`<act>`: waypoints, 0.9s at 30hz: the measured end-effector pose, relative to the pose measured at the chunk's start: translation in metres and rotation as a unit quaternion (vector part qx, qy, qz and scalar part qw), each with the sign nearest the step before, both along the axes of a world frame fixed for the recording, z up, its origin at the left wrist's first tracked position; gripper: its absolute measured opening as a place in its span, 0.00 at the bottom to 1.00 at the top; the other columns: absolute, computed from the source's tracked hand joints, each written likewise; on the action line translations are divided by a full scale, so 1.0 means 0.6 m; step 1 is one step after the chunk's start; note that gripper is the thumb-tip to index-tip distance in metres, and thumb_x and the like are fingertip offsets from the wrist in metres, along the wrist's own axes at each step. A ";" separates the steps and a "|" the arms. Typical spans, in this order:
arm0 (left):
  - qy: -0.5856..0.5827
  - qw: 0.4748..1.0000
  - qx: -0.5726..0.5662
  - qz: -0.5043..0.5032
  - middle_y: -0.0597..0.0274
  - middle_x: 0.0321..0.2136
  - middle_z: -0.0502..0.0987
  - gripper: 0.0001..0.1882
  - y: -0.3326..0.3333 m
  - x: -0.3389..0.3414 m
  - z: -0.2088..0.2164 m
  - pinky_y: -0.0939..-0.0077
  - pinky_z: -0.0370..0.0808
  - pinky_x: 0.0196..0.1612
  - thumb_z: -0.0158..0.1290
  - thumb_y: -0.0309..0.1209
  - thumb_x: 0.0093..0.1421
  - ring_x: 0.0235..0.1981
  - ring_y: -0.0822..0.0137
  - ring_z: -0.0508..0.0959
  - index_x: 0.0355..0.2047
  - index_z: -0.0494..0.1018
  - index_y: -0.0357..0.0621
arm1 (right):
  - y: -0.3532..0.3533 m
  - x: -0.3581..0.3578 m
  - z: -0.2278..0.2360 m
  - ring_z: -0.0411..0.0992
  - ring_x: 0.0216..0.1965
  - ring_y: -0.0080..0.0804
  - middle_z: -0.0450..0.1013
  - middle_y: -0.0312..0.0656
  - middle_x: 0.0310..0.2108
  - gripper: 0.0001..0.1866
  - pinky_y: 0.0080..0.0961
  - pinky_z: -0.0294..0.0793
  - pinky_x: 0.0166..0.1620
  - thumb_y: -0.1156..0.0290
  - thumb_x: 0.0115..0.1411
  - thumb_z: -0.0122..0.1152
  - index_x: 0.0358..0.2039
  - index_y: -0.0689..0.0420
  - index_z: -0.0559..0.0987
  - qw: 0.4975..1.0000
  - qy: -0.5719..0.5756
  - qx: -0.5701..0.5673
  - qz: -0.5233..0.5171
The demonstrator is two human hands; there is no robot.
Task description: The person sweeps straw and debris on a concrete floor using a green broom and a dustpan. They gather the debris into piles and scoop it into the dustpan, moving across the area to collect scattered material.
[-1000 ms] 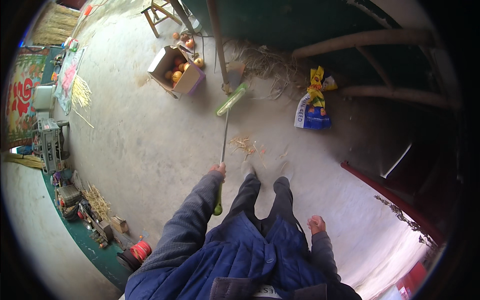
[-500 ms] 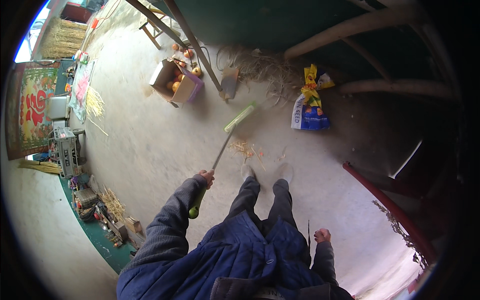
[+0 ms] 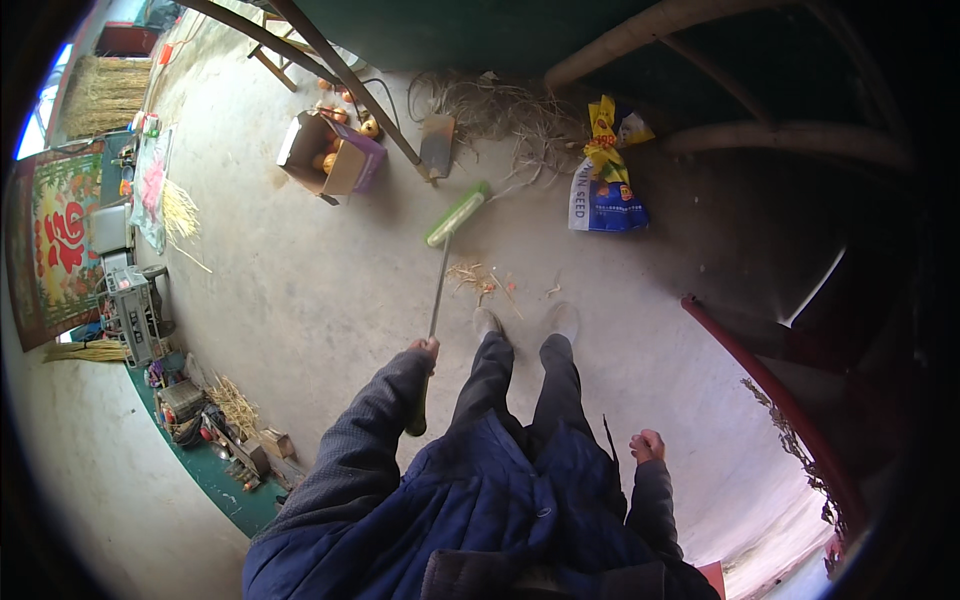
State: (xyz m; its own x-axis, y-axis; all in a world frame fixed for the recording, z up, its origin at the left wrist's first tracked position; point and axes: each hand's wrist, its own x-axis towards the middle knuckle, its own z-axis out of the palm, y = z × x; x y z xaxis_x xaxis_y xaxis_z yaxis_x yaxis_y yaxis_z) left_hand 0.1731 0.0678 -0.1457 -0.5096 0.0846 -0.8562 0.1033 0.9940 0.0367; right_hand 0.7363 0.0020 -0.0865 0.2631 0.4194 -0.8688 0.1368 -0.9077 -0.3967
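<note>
My left hand (image 3: pixel 425 348) is wrapped round the thin grey stick of a broom (image 3: pixel 457 216), with the green grip end hanging below my fist beside my sleeve. The broom's long green head with a pale strip lies slanted on the floor ahead of my feet. Between the head and my shoes is a small heap of straw and bits of debris (image 3: pixel 484 279), some of them orange-red. My right hand (image 3: pixel 648 446) hangs beside my right hip, its fingers curled in; nothing shows in it. It touches nothing I can see.
A cardboard box (image 3: pixel 349 168) of orange fruit stands ahead left, with more fruit behind. Wooden poles (image 3: pixel 345 72) slant down beside it. Dry roots (image 3: pixel 500 112) lie along the far wall, a blue-yellow bag (image 3: pixel 607 200) right of them. Clutter (image 3: pixel 215 425) lines the left; a red rail (image 3: pixel 770 395) the right.
The broom's head has swung a little to the left and its stick stands more upright. My left hand has shifted slightly right. The view has tilted a little, and my right hand stays curled.
</note>
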 end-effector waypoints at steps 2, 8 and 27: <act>-0.045 0.999 -0.014 0.020 0.64 0.07 0.59 0.19 -0.065 -0.011 0.030 0.70 0.62 0.13 0.41 0.50 0.52 0.06 0.67 0.60 0.16 0.62 0.50 | -0.006 0.008 -0.012 0.71 0.26 0.27 0.70 0.42 0.27 0.17 0.22 0.71 0.26 0.68 0.47 0.57 0.37 0.62 0.68 1.000 0.001 -0.011 0.015; -0.096 0.982 -0.052 -0.157 0.66 0.06 0.62 0.27 -0.192 -0.079 0.125 0.73 0.64 0.10 0.41 0.52 0.54 0.06 0.69 0.65 0.09 0.65 0.44 | 0.035 0.023 -0.040 0.71 0.26 0.28 0.71 0.44 0.28 0.18 0.25 0.72 0.28 0.67 0.47 0.57 0.36 0.63 0.68 0.994 -0.009 0.002 0.110; -0.001 0.905 -0.083 -0.416 0.41 0.23 0.72 0.26 -0.223 -0.118 0.133 0.57 0.70 0.35 0.41 0.50 0.53 0.30 0.46 0.74 0.19 0.73 0.37 | -0.054 -0.003 -0.048 0.72 0.28 0.29 0.73 0.44 0.27 0.17 0.24 0.71 0.33 0.68 0.44 0.59 0.35 0.63 0.71 0.994 -0.068 0.028 0.079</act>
